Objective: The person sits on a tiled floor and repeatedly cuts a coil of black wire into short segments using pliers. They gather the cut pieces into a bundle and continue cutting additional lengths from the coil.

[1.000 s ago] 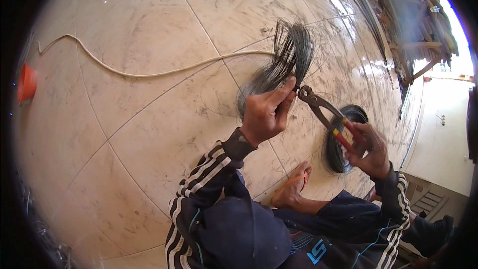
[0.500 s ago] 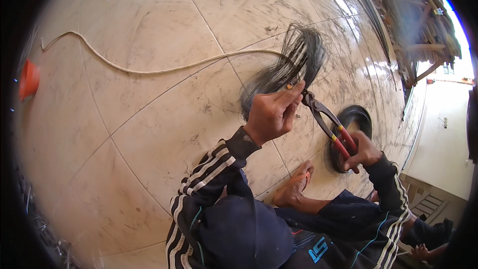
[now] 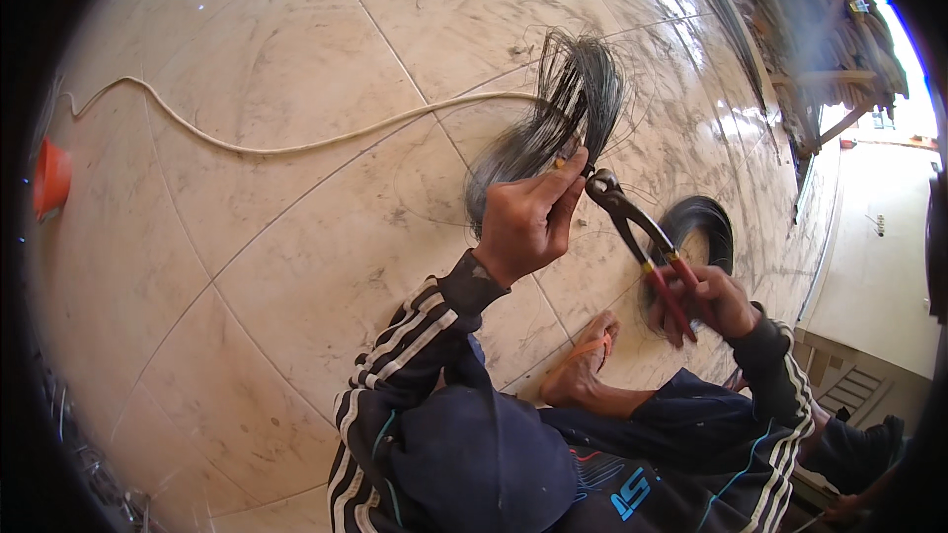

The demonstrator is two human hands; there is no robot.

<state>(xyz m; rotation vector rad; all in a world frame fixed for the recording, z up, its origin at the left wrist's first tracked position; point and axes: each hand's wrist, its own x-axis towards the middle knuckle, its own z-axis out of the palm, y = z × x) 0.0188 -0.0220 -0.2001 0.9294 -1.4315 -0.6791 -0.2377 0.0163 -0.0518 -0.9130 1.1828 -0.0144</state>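
My left hand (image 3: 521,222) is closed, thumb and finger pinching a bundle of thin dark wires (image 3: 590,89) that fans out beyond the fingertips. A small yellowish bit shows by those fingertips; I cannot make out what it is. My right hand (image 3: 719,304) is wrapped around the red handles of a pair of end-cutting pincers (image 3: 620,205). The dark jaws of the pincers sit right beside the left fingertips, at the near end of the bundle; whether they touch wire I cannot tell.
A coil of black wire (image 3: 729,232) lies on the tiled floor (image 3: 296,306) behind my right hand. A pale cable (image 3: 286,150) snakes left from the bundle. An orange bucket (image 3: 51,180) stands far left, stacked wood (image 3: 839,30) far right. My sandalled foot (image 3: 583,365) rests below the hands.
The pincers have shifted slightly up and left, and my right fingers have changed their hold on the handles. My left hand keeps its pinch on the wires. The view has moved a little.
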